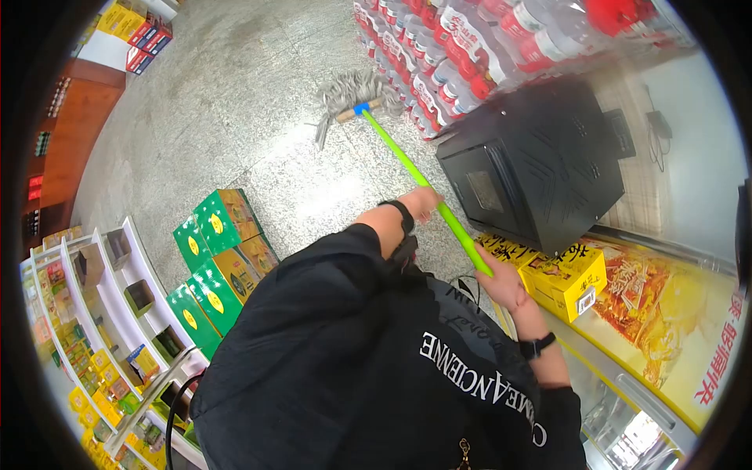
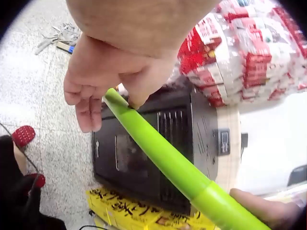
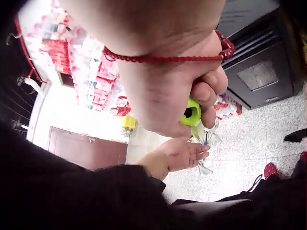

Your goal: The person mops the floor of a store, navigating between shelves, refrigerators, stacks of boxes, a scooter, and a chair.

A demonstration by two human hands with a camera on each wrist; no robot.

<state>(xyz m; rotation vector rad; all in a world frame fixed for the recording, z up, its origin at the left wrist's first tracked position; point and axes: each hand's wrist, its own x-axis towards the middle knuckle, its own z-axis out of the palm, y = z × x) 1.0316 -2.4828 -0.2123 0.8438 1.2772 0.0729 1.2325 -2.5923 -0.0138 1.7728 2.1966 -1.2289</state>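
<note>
A mop with a bright green handle (image 1: pixel 399 154) and a grey string head (image 1: pixel 348 90) lies across the view, its head on the speckled floor by the bottle packs. My right hand (image 1: pixel 503 283) grips the handle's upper end; in the right wrist view its fingers (image 3: pixel 206 93) curl round the hollow green tip (image 3: pixel 193 114). Farther down the pole is my left hand (image 1: pixel 423 202). In the left wrist view the left hand (image 2: pixel 117 76) has its fingers extended beside the handle (image 2: pixel 163 158), with the thumb against it.
Right of the pole stands a black metal box (image 1: pixel 533 164), with shrink-wrapped bottle packs (image 1: pixel 470 55) beyond it. Yellow cartons (image 1: pixel 564 278) sit near the right hand. Green cartons (image 1: pixel 211 286) and white shelves (image 1: pixel 129 290) are at the left. Red shoes (image 2: pixel 24 136) show in the left wrist view.
</note>
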